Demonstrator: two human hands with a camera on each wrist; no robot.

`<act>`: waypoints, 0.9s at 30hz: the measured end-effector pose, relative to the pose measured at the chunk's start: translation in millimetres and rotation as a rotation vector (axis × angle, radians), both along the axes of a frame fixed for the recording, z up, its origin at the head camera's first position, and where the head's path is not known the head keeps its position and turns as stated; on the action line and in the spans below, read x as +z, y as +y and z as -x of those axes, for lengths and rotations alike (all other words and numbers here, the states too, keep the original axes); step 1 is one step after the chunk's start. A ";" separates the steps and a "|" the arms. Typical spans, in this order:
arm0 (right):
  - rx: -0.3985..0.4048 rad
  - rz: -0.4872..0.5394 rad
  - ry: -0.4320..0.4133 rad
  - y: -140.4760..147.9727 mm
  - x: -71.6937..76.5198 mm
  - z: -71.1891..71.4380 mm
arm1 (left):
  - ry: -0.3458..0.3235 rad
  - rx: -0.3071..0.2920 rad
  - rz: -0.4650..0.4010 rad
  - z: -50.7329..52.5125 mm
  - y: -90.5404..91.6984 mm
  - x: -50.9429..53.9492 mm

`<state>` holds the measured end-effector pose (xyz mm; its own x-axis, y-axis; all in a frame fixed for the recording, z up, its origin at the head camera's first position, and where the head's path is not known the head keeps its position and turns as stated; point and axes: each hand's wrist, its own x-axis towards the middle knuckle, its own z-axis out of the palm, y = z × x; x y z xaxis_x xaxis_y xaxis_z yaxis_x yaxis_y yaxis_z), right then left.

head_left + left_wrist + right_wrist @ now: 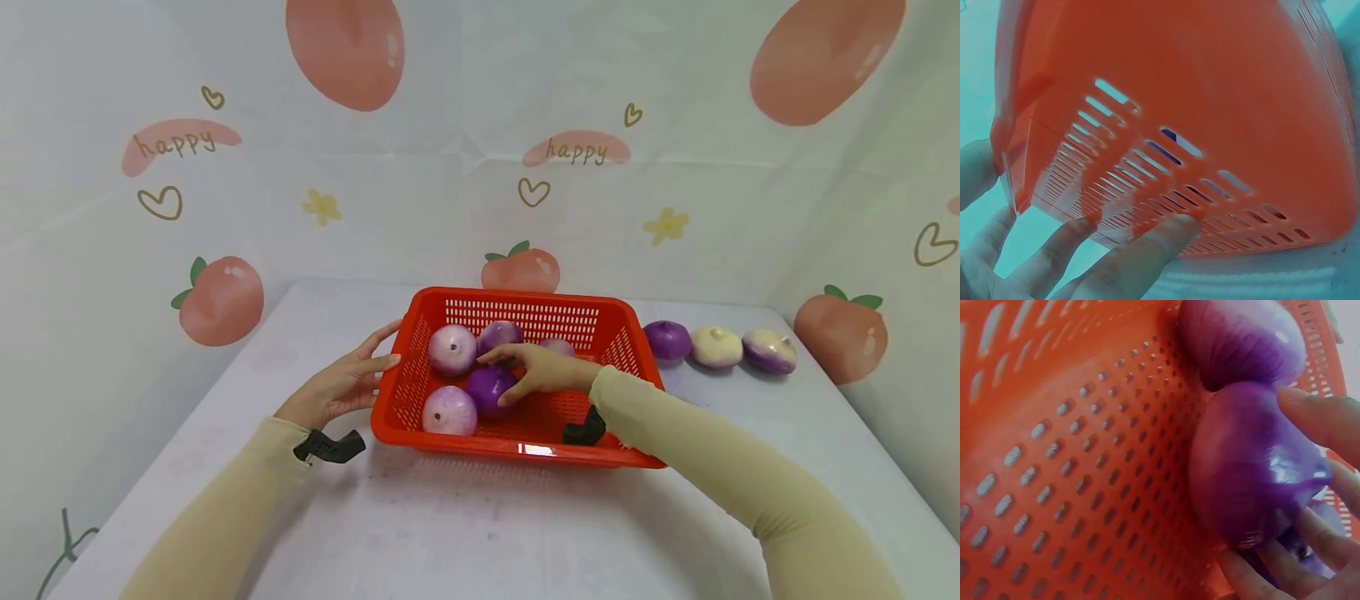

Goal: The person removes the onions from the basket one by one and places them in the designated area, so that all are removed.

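The right hand [546, 369], nearer, grips the dark purple onion [487, 391] from its right (left hand [337, 387], fingers extended, touches the red basket [465, 442])

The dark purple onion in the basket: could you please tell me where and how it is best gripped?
Grip the dark purple onion round its bulging near and far sides, probably from above right: it is rounded, a pale onion crowds its near left, and basket floor shows to its right.
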<state>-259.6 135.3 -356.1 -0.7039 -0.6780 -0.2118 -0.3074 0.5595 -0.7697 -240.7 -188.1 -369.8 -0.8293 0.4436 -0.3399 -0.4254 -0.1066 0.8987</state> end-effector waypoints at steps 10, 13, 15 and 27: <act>0.005 -0.004 -0.052 1.9 -3.8 -2.8 | 0.002 -0.006 0.010 0.5 1.9 1.8; 0.007 -0.014 -0.053 2.3 -4.1 -2.9 | 0.003 -0.009 0.005 0.4 1.9 1.8; 0.004 -0.016 -0.060 2.0 -4.2 -2.6 | 0.000 -0.004 0.005 0.1 1.4 1.6; -0.002 -0.024 -0.096 0.4 -2.3 -4.4 | -0.002 0.010 0.014 -0.7 0.6 2.1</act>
<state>-255.2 135.7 -358.4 -0.6806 -0.6708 -0.2945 -0.2315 0.5783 -0.7823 -239.9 -187.5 -367.7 -0.8327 0.4306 -0.3480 -0.4264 -0.0977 0.8993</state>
